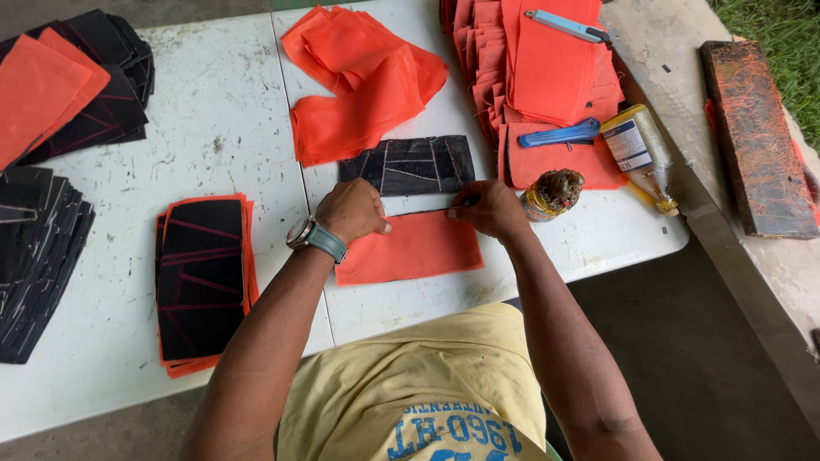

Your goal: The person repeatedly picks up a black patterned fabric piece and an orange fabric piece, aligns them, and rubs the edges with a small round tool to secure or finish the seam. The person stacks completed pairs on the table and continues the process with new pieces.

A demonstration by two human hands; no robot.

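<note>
Orange fabric rectangle – both hands on top edge

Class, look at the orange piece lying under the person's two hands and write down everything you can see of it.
The orange piece is a flat rectangle of what looks like fabric, lying slightly tilted on the white table near its front edge. The left hand presses its upper left corner; the right hand pinches its top edge, where a thin dark strip shows.
</note>
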